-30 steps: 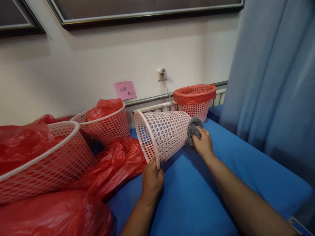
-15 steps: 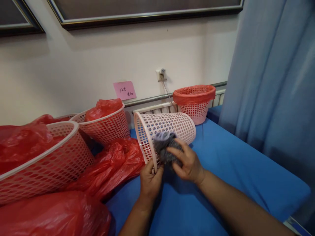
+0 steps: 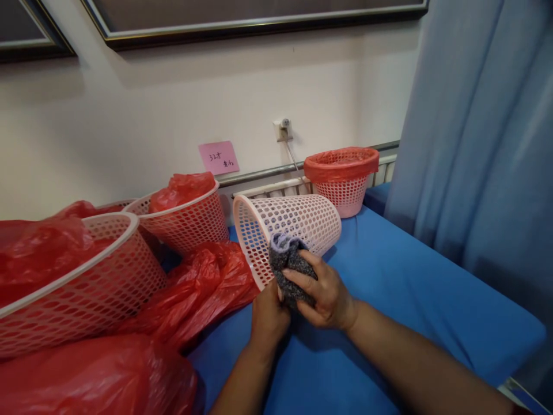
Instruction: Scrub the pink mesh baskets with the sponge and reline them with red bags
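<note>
A pale pink perforated wastebasket (image 3: pixel 309 219) lies on its side on the blue bed surface (image 3: pixel 410 294), its mouth turned towards the left. My left hand (image 3: pixel 270 311) is closed on the near part of its rim, partly hidden behind the cloth. My right hand (image 3: pixel 326 291) grips a bunched dark grey cloth (image 3: pixel 294 271) with a lilac edge, held against the basket's rim close to my left fingers. Beside the basket's mouth, crumpled red plastic bags (image 3: pixel 207 282) spread over the bed.
Several pink baskets with red bags stand at the left, including a large one (image 3: pixel 86 282) and one behind it (image 3: pixel 190 216). A red-lined basket (image 3: pixel 343 184) stands at the back right. A blue curtain (image 3: pixel 470 144) hangs at right; a plugged socket (image 3: pixel 283 131) is on the wall.
The basket has tilted slightly and shifted a little left. The cloth in my right hand has come down the rim closer to my left hand, which has turned and moved slightly right.
</note>
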Action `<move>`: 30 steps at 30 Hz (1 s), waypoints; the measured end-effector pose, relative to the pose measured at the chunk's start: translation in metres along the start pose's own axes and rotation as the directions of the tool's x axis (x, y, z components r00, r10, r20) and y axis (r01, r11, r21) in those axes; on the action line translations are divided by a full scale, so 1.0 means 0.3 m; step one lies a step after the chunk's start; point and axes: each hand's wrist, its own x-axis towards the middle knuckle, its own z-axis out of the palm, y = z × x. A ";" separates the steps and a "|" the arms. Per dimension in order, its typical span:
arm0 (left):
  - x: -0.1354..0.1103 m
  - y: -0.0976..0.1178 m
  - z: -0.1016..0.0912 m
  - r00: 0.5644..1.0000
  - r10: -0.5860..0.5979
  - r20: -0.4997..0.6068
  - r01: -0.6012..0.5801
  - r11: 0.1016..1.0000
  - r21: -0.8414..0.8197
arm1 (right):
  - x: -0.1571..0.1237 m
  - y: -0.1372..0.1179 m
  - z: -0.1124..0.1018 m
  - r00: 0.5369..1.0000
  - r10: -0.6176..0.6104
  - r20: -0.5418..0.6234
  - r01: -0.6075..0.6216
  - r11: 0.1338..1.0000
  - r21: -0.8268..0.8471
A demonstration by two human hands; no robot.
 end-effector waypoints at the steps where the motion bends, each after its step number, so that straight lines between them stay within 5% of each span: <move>1: 0.002 -0.003 0.000 1.000 -0.009 0.012 0.009 1.000 0.020 | -0.001 0.009 0.002 1.000 0.027 -0.016 -0.026 1.000 0.008; 3: 0.007 -0.011 0.000 0.999 -0.034 0.024 0.032 0.995 0.090 | -0.004 0.094 -0.008 0.947 0.288 -0.143 -0.292 0.956 -0.012; 4: 0.009 -0.014 0.000 0.998 -0.051 0.026 0.047 0.989 0.137 | -0.006 0.159 -0.018 0.861 0.455 -0.228 -0.471 0.882 -0.017; 6: 0.014 -0.018 0.001 0.995 -0.091 0.031 0.082 0.970 0.229 | -0.010 0.291 -0.045 0.611 0.716 -0.337 -0.753 0.657 0.029; 8: 0.018 -0.017 0.001 0.992 -0.114 0.049 0.096 0.956 0.278 | -0.011 0.377 -0.069 0.517 0.781 -0.350 -0.822 0.567 0.049; 9: 0.018 -0.015 0.001 0.991 -0.117 0.062 0.095 0.954 0.283 | -0.011 0.389 -0.075 0.504 0.789 -0.351 -0.831 0.554 0.052; 11: 0.018 -0.007 0.001 0.990 -0.112 0.089 0.084 0.959 0.272 | -0.006 0.351 -0.075 0.570 0.745 -0.347 -0.787 0.616 0.028; 14: 0.011 0.012 0.000 0.998 -0.020 0.068 0.009 0.988 0.155 | 0.005 0.190 -0.056 0.875 0.440 -0.201 -0.459 0.886 -0.059; 16: 0.003 0.023 -0.004 0.994 0.093 -0.057 -0.092 0.996 0.011 | 0.011 0.081 -0.041 0.989 0.144 -0.024 -0.145 0.989 -0.036; 19: -0.007 0.025 -0.014 0.961 0.120 -0.249 -0.172 0.965 -0.196 | 0.014 0.007 -0.025 0.995 -0.047 0.083 0.044 0.998 0.039; 21: -0.009 0.019 -0.020 0.961 0.060 -0.272 -0.135 0.955 -0.265 | 0.011 0.041 -0.023 0.999 0.041 0.035 -0.042 0.999 0.024; 23: -0.008 0.016 -0.023 0.966 0.012 -0.259 -0.075 0.969 -0.236 | 0.004 0.132 -0.032 0.949 0.296 -0.113 -0.298 0.954 -0.008; 25: -0.007 0.017 -0.024 0.973 -0.016 -0.231 -0.016 0.991 -0.135 | -0.005 0.248 -0.049 0.758 0.587 -0.283 -0.608 0.794 0.020; 27: -0.005 0.021 -0.022 0.977 -0.041 -0.208 0.036 0.999 -0.027 | -0.011 0.345 -0.065 0.577 0.744 -0.337 -0.773 0.631 0.071; 29: -0.002 0.021 -0.019 0.978 -0.059 -0.202 0.065 0.998 0.025 | -0.012 0.379 -0.069 0.506 0.793 -0.339 -0.823 0.562 0.087; 30: -0.001 0.018 -0.016 0.979 -0.058 -0.196 0.064 0.998 0.022 | -0.011 0.364 -0.064 0.515 0.787 -0.341 -0.817 0.571 0.083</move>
